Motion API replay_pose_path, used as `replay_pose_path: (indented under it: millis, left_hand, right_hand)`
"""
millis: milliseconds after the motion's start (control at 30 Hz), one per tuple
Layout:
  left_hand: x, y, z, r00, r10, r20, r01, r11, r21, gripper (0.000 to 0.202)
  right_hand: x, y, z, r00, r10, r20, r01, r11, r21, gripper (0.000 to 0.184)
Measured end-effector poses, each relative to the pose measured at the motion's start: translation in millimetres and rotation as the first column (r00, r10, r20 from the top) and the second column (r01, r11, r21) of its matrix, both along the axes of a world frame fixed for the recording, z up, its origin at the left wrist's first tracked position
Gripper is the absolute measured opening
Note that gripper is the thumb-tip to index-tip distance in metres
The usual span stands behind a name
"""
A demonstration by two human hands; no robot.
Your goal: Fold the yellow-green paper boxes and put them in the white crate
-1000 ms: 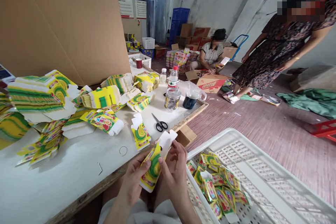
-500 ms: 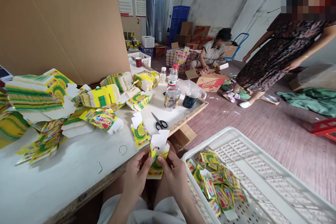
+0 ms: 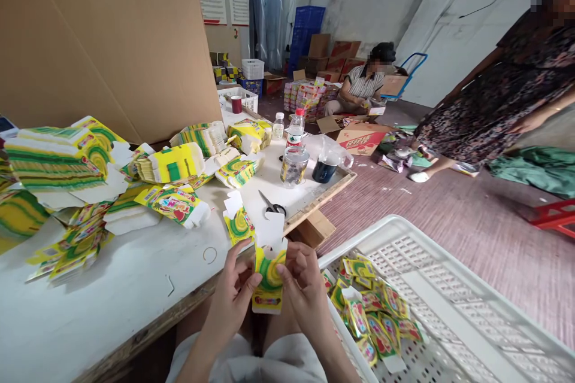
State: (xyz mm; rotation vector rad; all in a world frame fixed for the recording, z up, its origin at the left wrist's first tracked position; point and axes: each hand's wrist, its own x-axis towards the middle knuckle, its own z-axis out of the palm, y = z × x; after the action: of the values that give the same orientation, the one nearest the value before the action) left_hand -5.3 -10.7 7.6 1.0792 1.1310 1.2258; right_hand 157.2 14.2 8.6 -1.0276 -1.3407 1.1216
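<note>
Between my two hands, over my lap at the table's edge, is a small yellow and green cardboard box (image 3: pixel 269 275), upright with its white top flaps raised. My left hand (image 3: pixel 233 281) grips its left side, thumb on the front. On the right side, my right hand (image 3: pixel 305 281) holds it with the thumb at the front edge and the other fingers curled behind. Just beyond lies another flat yellow carton (image 3: pixel 239 224) on the white table (image 3: pixel 135 305). Black-handled scissors (image 3: pixel 275 208) rest near that carton.
Stacks of flat cartons (image 3: pixel 58 161) cover the table's left. A clear jar (image 3: pixel 294 167), a dark mug (image 3: pixel 324 171) and bottles (image 3: pixel 295 128) stand toward the far corner. At my right, a white plastic crate (image 3: pixel 431 275) holds several yellow boxes. Two people are on the floor area beyond.
The box in my hands has turned more upright, showing more of its front, and my right fingers have loosened and lifted. The standing person has moved to the right.
</note>
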Motion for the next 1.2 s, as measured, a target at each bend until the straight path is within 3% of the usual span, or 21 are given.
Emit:
replay_pose_path:
  millis: [133,267,400,500,667,867,1033,1200]
  left_hand:
    - [-8.1,-3.3,8.8,0.988,-0.152,-0.010,0.152,0.988,-0.006,0.059]
    - [-10.6,-5.4,8.5,0.987,-0.156,0.033,0.157,0.987,-0.036,0.047]
    - [-9.9,-8.4,4.0,0.969,-0.243,0.048,0.245,0.967,-0.062,0.045]
    - [-8.0,-10.3,3.5,0.964,-0.258,0.064,0.262,0.962,-0.075,0.049]
    - [-5.4,-9.5,1.0,0.953,-0.260,0.155,0.272,0.960,-0.067,0.085]
    - [-5.1,-2.0,1.1,0.985,-0.161,-0.068,0.161,0.987,-0.001,0.051]
    - [-0.2,-0.3,2.1,0.973,-0.130,-0.189,0.142,0.989,0.051,0.048]
    - [1.1,-3.3,0.0,0.961,-0.202,-0.189,0.216,0.975,0.057,0.052]
  right_hand:
    - [11.3,1.2,8.4,0.989,0.131,0.063,-0.132,0.991,0.021,0.035]
    - [20.1,3.6,17.6,0.959,0.245,0.145,-0.244,0.969,-0.022,0.030]
    - [24.5,7.8,22.7,0.911,0.326,0.251,-0.322,0.945,-0.058,0.022]
    - [23.3,9.3,21.3,0.928,0.264,0.264,-0.271,0.962,-0.009,0.029]
    - [17.1,8.8,13.9,0.985,0.113,0.132,-0.121,0.991,0.057,0.024]
    - [29.2,14.1,19.2,0.983,0.038,0.179,-0.064,0.987,0.144,0.043]
    - [31.4,13.0,18.6,0.912,0.222,0.345,-0.195,0.975,-0.111,0.035]
    - [20.8,13.0,10.9,0.860,0.119,0.496,-0.070,0.991,-0.116,0.036]
